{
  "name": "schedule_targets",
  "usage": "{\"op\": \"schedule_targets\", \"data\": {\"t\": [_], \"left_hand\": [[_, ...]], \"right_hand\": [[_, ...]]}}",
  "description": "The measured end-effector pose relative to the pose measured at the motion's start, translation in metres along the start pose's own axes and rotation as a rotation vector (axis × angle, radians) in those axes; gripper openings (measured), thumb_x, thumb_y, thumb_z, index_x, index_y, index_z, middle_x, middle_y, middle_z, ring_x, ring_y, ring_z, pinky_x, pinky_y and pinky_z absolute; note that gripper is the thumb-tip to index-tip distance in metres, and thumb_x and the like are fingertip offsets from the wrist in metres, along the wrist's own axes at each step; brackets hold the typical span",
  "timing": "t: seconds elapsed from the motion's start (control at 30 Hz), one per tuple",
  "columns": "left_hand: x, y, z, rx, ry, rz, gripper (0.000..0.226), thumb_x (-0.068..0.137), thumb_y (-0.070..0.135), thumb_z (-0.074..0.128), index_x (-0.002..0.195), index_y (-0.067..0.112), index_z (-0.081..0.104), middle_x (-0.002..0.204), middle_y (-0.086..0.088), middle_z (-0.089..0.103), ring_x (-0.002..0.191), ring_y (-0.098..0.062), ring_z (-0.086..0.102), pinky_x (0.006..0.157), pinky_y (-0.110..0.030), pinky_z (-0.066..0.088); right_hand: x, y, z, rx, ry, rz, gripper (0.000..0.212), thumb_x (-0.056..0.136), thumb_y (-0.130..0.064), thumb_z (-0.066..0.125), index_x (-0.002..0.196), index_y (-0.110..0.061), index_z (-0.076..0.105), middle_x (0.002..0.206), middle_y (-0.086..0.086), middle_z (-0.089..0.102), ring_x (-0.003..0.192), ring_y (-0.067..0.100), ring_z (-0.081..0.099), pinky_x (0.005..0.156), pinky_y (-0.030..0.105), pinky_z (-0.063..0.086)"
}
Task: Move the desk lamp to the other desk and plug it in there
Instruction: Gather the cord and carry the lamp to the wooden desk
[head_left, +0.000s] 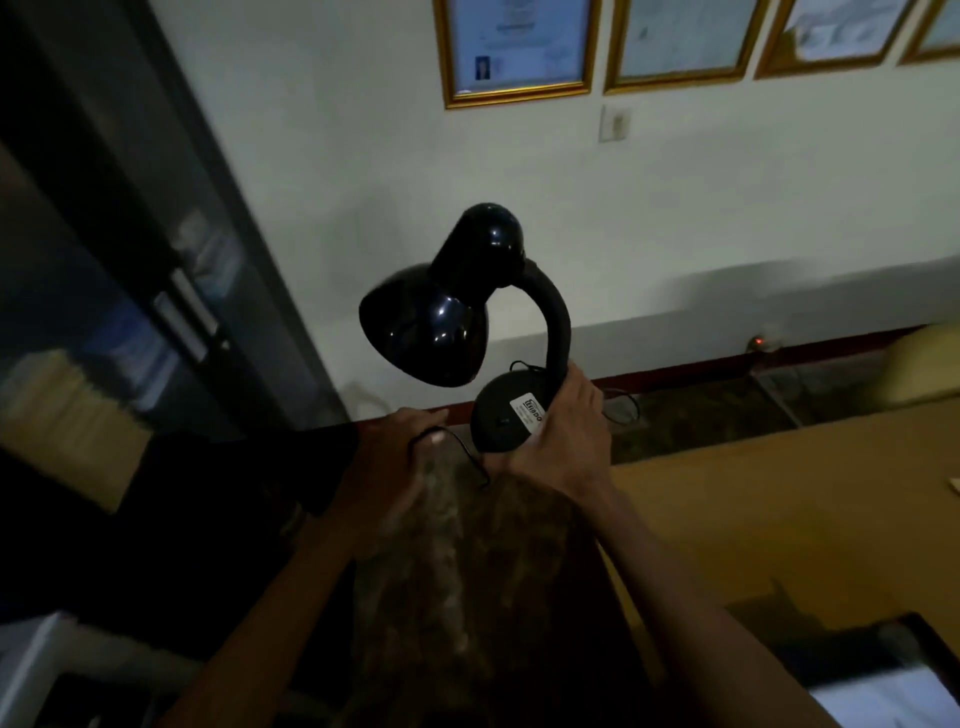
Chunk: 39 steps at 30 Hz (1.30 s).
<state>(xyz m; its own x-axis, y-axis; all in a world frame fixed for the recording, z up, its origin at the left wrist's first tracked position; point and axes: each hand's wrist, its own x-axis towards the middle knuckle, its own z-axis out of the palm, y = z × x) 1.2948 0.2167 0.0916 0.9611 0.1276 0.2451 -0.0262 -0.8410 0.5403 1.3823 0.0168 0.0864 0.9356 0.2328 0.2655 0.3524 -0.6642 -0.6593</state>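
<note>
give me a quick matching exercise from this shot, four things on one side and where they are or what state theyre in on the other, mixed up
Things:
1. desk lamp
2. cord
3. framed certificates
4. wooden desk

Places or states:
A. hanging on the white wall
B. lower right, below the raised arm
C. held up in the air by its base in the right hand
D. thin and black, running through the left hand

Pairs: 1-C, 2-D, 3-A, 4-B

- Black desk lamp (457, 317) is held in the air, base gripped by right hand (563, 436).
- Its cord (457, 447) is pinched by left hand (392, 457).
- A wooden desk (779, 499) lies at right.
</note>
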Motion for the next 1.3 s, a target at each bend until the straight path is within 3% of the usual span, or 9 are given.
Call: {"op": "schedule_targets", "data": {"t": [0.07, 0.23, 0.57, 0.8, 1.13, 1.2, 1.3], "left_hand": [[0.041, -0.008, 0.008, -0.013, -0.025, 0.031, 0.037, 0.097, 0.028, 0.045, 0.121, 0.009, 0.065, 0.120, -0.013, 0.065, 0.110, -0.026, 0.062, 0.096, -0.038, 0.049], [0.155, -0.038, 0.029, -0.095, -0.065, 0.183, 0.027, 0.095, 0.007, 0.057, 0.119, 0.008, 0.066, 0.114, -0.008, 0.068, 0.104, -0.023, 0.063, 0.092, -0.043, 0.051], [0.361, -0.032, 0.081, -0.174, -0.311, 0.520, 0.028, 0.097, 0.017, 0.054, 0.123, 0.016, 0.064, 0.115, -0.002, 0.068, 0.106, -0.018, 0.061, 0.090, -0.047, 0.050], [0.451, 0.029, 0.158, -0.244, -0.477, 0.696, 0.029, 0.098, 0.016, 0.056, 0.126, 0.017, 0.064, 0.116, 0.000, 0.065, 0.107, -0.017, 0.060, 0.092, -0.046, 0.051], [0.549, 0.170, 0.308, -0.260, -0.660, 0.965, 0.028, 0.098, 0.021, 0.055, 0.124, 0.019, 0.066, 0.119, 0.002, 0.065, 0.107, -0.016, 0.061, 0.091, -0.046, 0.050], [0.566, 0.201, 0.333, -0.247, -0.667, 1.033, 0.029, 0.098, 0.022, 0.054, 0.124, 0.022, 0.065, 0.119, 0.004, 0.064, 0.108, -0.016, 0.060, 0.094, -0.038, 0.047], [0.585, 0.246, 0.366, -0.247, -0.694, 1.095, 0.029, 0.097, 0.021, 0.055, 0.124, 0.022, 0.065, 0.118, 0.003, 0.063, 0.106, -0.015, 0.060, 0.090, -0.015, 0.033]], "right_hand": [[0.033, 0.011, 0.007, -0.009, 0.030, 0.024, 0.130, 0.042, -0.077, 0.078, 0.148, -0.016, 0.035, 0.135, 0.001, 0.047, 0.128, 0.021, 0.046, 0.104, 0.040, 0.049], [0.112, 0.036, 0.026, -0.046, 0.102, 0.126, 0.132, 0.040, -0.077, 0.081, 0.146, -0.014, 0.034, 0.135, 0.001, 0.046, 0.127, 0.021, 0.047, 0.100, 0.043, 0.053], [0.231, 0.087, 0.017, -0.150, 0.333, 0.440, 0.141, 0.035, -0.084, 0.075, 0.149, -0.019, 0.023, 0.141, 0.001, 0.043, 0.132, 0.024, 0.043, 0.107, 0.041, 0.049], [0.259, 0.155, -0.024, -0.217, 0.497, 0.659, 0.143, 0.034, -0.088, 0.073, 0.149, -0.019, 0.024, 0.137, -0.002, 0.043, 0.128, 0.020, 0.044, 0.099, 0.040, 0.053], [0.277, 0.294, -0.111, -0.189, 0.757, 0.952, 0.145, 0.034, -0.086, 0.077, 0.149, -0.018, 0.023, 0.138, 0.000, 0.040, 0.131, 0.024, 0.044, 0.101, 0.043, 0.052], [0.280, 0.314, -0.132, -0.183, 0.794, 1.004, 0.142, 0.036, -0.082, 0.080, 0.148, -0.014, 0.025, 0.137, 0.002, 0.040, 0.130, 0.025, 0.044, 0.102, 0.044, 0.051], [0.283, 0.338, -0.164, -0.237, 0.834, 1.057, 0.133, 0.040, -0.075, 0.087, 0.143, -0.011, 0.031, 0.131, 0.004, 0.043, 0.124, 0.026, 0.047, 0.097, 0.044, 0.052]]}}
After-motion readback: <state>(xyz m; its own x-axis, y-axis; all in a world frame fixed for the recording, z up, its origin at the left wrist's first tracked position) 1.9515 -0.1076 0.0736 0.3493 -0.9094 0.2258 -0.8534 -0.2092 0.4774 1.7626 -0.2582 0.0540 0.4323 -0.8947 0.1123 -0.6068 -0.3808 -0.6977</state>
